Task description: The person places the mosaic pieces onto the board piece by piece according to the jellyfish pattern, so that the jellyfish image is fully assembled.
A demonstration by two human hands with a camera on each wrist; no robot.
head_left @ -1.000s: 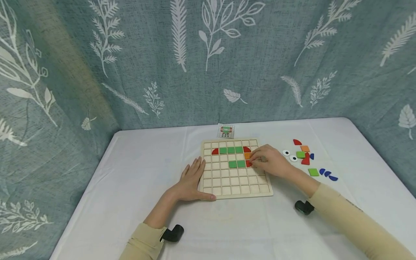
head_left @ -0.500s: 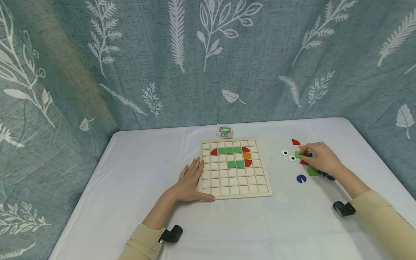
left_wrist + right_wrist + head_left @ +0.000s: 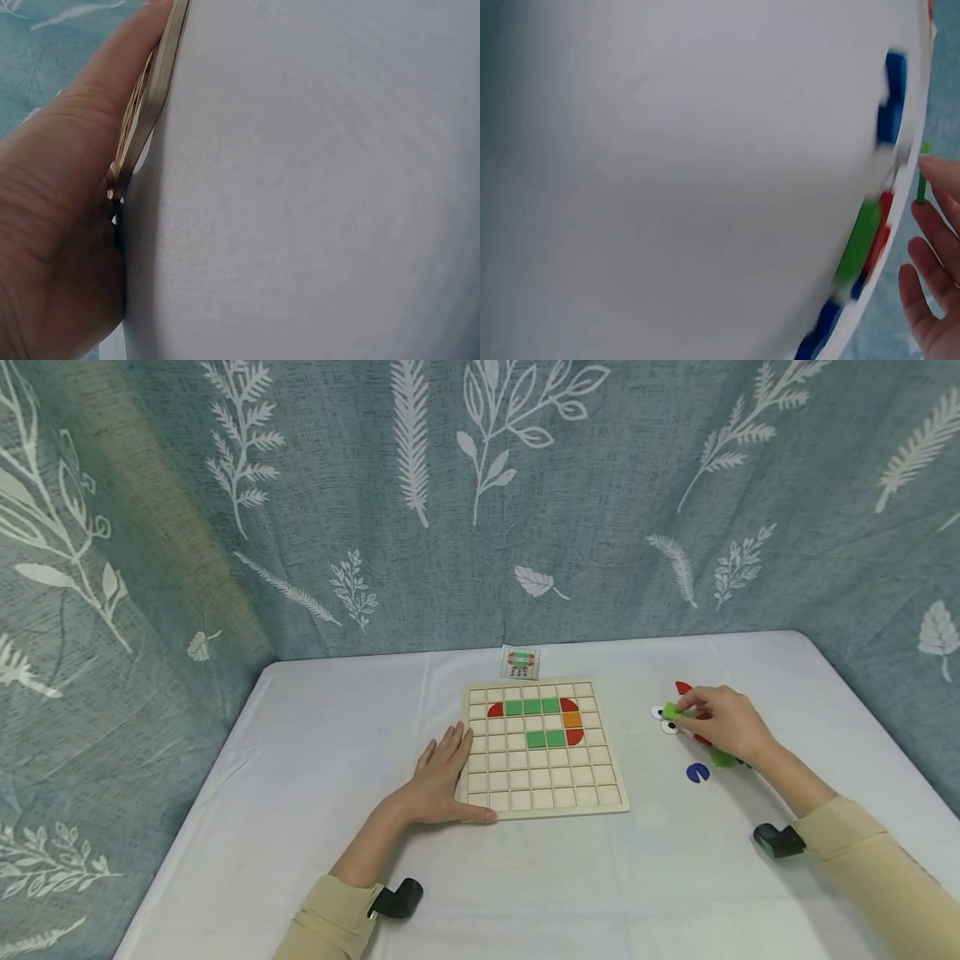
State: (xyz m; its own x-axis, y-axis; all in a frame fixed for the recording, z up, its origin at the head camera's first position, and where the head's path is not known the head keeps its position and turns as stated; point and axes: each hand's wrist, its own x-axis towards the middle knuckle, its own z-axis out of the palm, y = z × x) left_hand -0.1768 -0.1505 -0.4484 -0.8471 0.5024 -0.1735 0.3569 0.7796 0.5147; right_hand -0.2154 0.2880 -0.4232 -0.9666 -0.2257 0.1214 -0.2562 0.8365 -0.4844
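Note:
My right hand (image 3: pixel 723 720) pinches a light green square tile (image 3: pixel 671 712) between thumb and fingertips, lifted above the loose pieces. In the right wrist view the tile (image 3: pixel 922 176) shows edge-on in the fingers. My left hand (image 3: pixel 437 781) lies along the left side of a wooden grid board (image 3: pixel 517 777), fingers straight, thumb on its front edge; the left wrist view shows the thumb (image 3: pixel 97 97) against the board's rim. Set into the grid are red quarter-rounds (image 3: pixel 496 710), several darker green squares (image 3: pixel 532 706) and an orange square (image 3: pixel 572 719).
Two white eye discs (image 3: pixel 669 727), a red quarter-round (image 3: pixel 683 687), a notched blue disc (image 3: pixel 697 772) and another green tile (image 3: pixel 722 758) lie around the right hand, which hides other pieces. A picture card (image 3: pixel 521 662) lies behind the board. Curtain (image 3: pixel 450 568) backs the white table.
My right hand has left the board's right side and moved right to the loose pieces. It now holds the light green tile, shifted slightly left. My left hand has stayed put.

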